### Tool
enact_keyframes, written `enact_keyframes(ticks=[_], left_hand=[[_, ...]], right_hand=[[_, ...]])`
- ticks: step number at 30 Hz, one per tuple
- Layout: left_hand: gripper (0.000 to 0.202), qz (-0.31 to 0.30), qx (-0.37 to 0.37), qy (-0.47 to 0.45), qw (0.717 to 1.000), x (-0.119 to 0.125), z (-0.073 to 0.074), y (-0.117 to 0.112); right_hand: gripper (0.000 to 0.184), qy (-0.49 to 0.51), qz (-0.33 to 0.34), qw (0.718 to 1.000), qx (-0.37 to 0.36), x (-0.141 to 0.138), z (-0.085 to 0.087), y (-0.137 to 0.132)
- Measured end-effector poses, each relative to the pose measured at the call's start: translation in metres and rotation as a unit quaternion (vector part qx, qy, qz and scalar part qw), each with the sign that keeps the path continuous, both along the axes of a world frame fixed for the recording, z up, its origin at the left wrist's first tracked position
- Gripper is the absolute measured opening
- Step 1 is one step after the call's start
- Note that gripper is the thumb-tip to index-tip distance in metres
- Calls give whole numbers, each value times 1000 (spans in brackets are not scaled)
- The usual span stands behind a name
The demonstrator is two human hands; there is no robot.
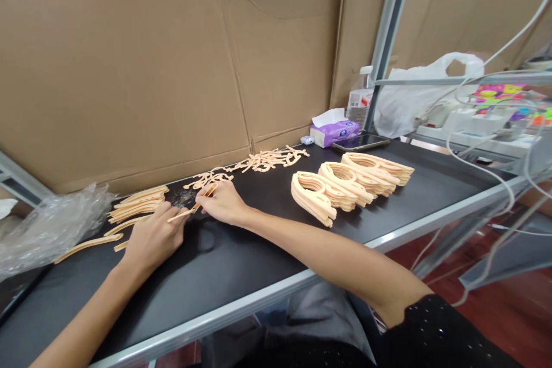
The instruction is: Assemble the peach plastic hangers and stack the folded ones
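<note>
My left hand [157, 236] is closed around a thin pale wooden strip [180, 216], whose end sticks out over the fingers. In my right hand [225, 202], the fingers pinch a slim yellow-and-dark tool [206, 196] that looks like a craft knife. Its lower end meets the strip between the two hands; the exact contact is too small to make out. A stack of curved wooden strips [140, 202] lies beyond my left hand, and a longer curved strip [88, 246] rests to its left. Past my right hand is a heap of small wooden offcuts [271, 160].
Stacks of ring-ended wooden pieces [313, 195] stand on the black table [241, 282] at right. Behind them are a phone [361, 142], a purple tissue pack [335, 131] and a bottle [360, 98]. Clear plastic wrap [54, 227] lies left. A cardboard wall [164, 75] closes the back.
</note>
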State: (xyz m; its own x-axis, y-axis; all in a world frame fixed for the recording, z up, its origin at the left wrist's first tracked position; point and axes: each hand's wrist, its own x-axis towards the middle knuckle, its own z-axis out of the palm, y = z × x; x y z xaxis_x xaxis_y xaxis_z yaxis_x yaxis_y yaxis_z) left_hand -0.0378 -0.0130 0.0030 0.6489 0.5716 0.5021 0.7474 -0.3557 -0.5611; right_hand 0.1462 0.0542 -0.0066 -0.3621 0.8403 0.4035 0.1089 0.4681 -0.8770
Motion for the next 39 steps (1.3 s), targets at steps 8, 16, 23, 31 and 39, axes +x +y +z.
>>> enact_keyframes(ticks=[8, 16, 23, 31, 39], left_hand=[[25, 25, -14, -15, 999, 1, -1, 1], [27, 14, -1, -9, 1000, 4, 0, 0], [29, 20, 8, -9, 1000, 6, -1, 2], [19, -30, 14, -84, 996, 0, -5, 8], [21, 15, 35, -129, 991, -6, -7, 10]], right_hand=[[19, 28, 3, 995, -96, -5, 2, -3], [17, 68, -7, 982, -174, -12, -1, 6], [16, 122, -8, 963, -239, -7, 9, 1], [11, 162, 49, 932, -320, 8, 20, 1], [22, 156, -41, 952, -260, 19, 22, 15]])
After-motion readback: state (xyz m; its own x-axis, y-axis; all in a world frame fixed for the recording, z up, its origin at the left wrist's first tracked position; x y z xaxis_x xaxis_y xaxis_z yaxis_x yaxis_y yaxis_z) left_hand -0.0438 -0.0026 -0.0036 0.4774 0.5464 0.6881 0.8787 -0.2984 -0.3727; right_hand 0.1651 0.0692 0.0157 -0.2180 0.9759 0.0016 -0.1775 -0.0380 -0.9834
